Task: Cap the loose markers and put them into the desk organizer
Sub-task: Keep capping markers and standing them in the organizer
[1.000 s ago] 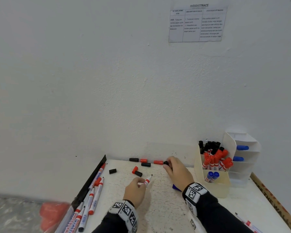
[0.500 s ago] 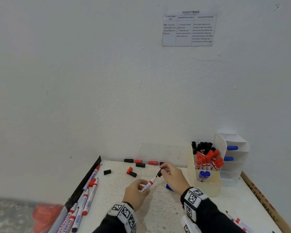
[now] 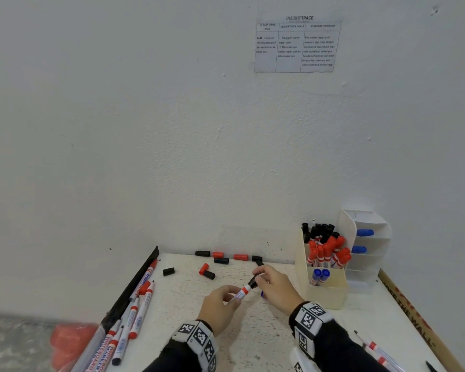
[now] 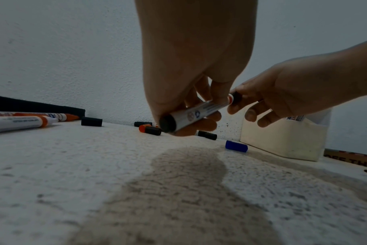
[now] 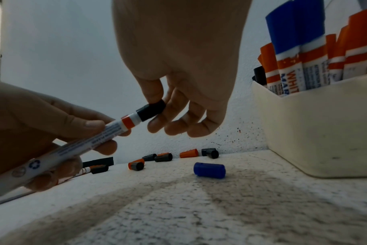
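Observation:
My left hand (image 3: 232,296) grips the barrel of a white marker with a red band (image 3: 242,292) just above the table. My right hand (image 3: 261,277) pinches a black cap (image 3: 253,283) that sits over the marker's tip. The right wrist view shows the cap (image 5: 151,110) between thumb and forefinger, set against the band of the marker (image 5: 107,132). The cream desk organizer (image 3: 325,294) stands to the right, holding black-, red- and blue-capped markers. Several uncapped markers (image 3: 140,310) lie at the table's left edge.
Loose black and red caps (image 3: 220,260) lie along the back wall. A blue cap (image 5: 209,170) rests under my right hand, beside the organizer. A white tiered shelf (image 3: 371,245) stands behind the organizer. More markers (image 3: 379,353) lie front right. A black strip (image 3: 134,285) lines the left edge.
My right hand took a black cap from the back of the table, carried it toward me and now holds it over the tip of the marker in my left hand.

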Demonstrator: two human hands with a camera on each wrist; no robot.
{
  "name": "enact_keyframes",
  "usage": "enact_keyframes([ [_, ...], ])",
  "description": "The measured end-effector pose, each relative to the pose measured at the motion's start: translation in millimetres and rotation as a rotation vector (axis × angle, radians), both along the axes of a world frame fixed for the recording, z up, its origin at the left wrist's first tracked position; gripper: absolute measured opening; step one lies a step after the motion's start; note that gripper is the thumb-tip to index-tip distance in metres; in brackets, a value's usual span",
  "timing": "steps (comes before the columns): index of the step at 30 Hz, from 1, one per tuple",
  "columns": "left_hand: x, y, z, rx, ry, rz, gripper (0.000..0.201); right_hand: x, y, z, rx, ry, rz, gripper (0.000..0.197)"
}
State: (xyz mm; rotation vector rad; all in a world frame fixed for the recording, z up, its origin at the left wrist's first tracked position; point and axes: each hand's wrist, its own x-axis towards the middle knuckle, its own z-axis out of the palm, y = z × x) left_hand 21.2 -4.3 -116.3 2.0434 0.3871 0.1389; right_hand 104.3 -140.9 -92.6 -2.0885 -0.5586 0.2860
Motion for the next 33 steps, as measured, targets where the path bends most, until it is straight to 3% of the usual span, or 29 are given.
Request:
enact_keyframes([
  [3,-1,-1,1,-0.046,0.006,-0.032,0.016,-2,-1,-2,0.018,0.037,0.007,0.012],
  [7,-5,-6,5,-0.104,-0.029,-0.075,0.011,-4,-2,2,-0.062,-0.01,-0.005,0.039],
  [9,-5,-8,6,-0.019,-0.064,-0.115,0.009,-6,0,3,-0.108,-0.028,-0.017,0.045],
  [12,-4,-13,9,0.109,-0.059,-0.158,0.028,-10,2,4,-0.077,-0.008,-0.053,0.046],
  [18,-7,-17,23,-0.35,0.123,-0.185,0.034,-11,1,-2,0.049,0.053,-0.015,0.04],
  [22,-8,-19,25,-0.483,0.147,-0.188,0.035,-8,-2,5,0.007,0.022,0.06,0.04],
  [25,-5,-16,25,-0.4,0.103,-0.184,0.034,-4,-3,13,-0.066,-0.039,0.117,0.038],
  [29,-1,2,29,-0.111,0.105,-0.162,0.032,4,-4,29,-0.04,-0.075,0.126,0.032],
  [33,-1,51,14,0.281,0.26,0.125,0.034,18,-12,55,0.059,-0.212,0.001,0.02],
])
